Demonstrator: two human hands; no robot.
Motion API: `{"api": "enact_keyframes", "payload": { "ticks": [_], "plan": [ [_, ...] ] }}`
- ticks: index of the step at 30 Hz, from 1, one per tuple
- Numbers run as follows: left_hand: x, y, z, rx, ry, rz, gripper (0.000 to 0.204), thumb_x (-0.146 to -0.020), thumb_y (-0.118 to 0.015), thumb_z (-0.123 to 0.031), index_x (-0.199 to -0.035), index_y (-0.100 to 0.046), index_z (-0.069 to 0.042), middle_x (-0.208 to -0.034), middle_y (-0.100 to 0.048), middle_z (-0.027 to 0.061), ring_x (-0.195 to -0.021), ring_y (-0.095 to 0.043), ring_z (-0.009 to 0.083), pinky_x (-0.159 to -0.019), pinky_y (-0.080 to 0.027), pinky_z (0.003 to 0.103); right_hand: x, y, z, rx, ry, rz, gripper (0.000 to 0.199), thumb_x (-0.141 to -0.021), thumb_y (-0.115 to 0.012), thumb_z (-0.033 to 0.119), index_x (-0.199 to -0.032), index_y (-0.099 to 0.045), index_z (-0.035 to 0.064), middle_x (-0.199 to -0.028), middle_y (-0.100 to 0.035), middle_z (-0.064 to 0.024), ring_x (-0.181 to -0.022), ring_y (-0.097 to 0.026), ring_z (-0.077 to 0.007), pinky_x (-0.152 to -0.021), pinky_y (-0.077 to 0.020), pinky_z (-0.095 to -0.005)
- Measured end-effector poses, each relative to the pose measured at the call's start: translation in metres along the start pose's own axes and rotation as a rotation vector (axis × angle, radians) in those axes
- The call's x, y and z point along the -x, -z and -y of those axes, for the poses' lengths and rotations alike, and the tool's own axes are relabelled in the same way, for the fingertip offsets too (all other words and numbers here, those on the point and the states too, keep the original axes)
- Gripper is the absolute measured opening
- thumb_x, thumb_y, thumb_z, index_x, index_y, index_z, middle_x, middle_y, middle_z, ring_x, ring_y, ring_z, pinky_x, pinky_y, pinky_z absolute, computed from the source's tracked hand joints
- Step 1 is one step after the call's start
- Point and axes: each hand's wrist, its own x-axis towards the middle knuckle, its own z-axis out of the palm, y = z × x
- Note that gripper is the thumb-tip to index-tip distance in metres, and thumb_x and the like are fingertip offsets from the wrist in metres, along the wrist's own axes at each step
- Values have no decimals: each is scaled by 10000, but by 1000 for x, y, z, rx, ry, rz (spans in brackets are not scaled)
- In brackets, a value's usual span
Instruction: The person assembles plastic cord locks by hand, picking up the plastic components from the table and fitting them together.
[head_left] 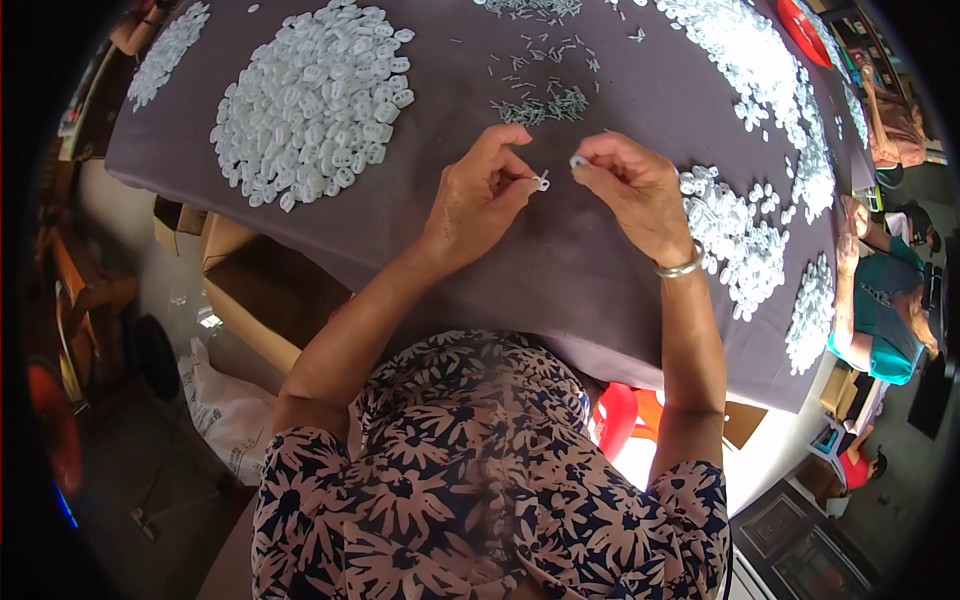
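Over the dark cloth, my left hand [478,195] pinches a small white plastic piece [543,184] between thumb and fingertips; a thin bit sticks up from it. Just right of it and apart from it, my right hand [637,188] grips another small white plastic piece [578,161], largely covered by the fingers. A silvery bracelet [681,266] circles my right wrist. Beyond both hands lies a small heap of thin grey metal pins or screws [545,106]; which they are I cannot tell. A loose pile of small white plastic parts [735,240] reaches close to my right hand.
A wide mound of white oval pieces [310,105] covers the table's left part. More white parts [740,55] spread along the far right of the dark tablecloth [450,290]. An open cardboard box [265,305] stands below the left edge. Another person in teal [885,310] sits at right.
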Motion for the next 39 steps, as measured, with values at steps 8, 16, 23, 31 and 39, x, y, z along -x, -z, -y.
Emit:
{"api": "enact_keyframes", "payload": {
  "ticks": [8,16,23,31,39],
  "plan": [
    [-1,3,-3,2,24,32,385,-821,-611,29,-1169,-458,-31,-765,-626,58,-638,-568,87,-585,-460,249,-15,-20,-8,-109,107,-7,85,-886,-637,69,-949,-660,17,-746,-622,18,-661,-509,-27,-589,-428,-188],
    [-1,4,-4,-10,52,75,397,-871,-584,22,-1233,-433,-39,-834,-577,8,-694,-520,41,-578,-433,196,-13,-20,-9,-11,132,-37,80,-871,-645,56,-938,-669,20,-714,-628,7,-616,-503,-28,-550,-421,-193],
    [-1,4,-4,-22,31,75,397,-871,-585,26,-1232,-429,-26,-833,-584,15,-694,-522,45,-582,-436,195,-12,-22,-8,59,160,-69,86,-843,-664,39,-928,-674,27,-696,-633,-7,-572,-493,-34,-517,-415,-201],
    [-1,2,2,-21,-15,18,406,-826,-629,9,-1188,-450,-32,-759,-622,61,-635,-563,94,-583,-460,251,-10,-20,-2,121,145,-13,104,-871,-626,6,-968,-662,2,-798,-656,-8,-702,-566,-48,-618,-465,-199],
    [-2,2,-1,-18,-11,12,408,-830,-630,0,-1192,-446,-34,-763,-623,55,-628,-558,93,-576,-455,245,-8,-23,0,155,143,8,110,-847,-632,-19,-948,-657,17,-779,-652,5,-693,-562,-37,-612,-460,-196]
  ]
}}
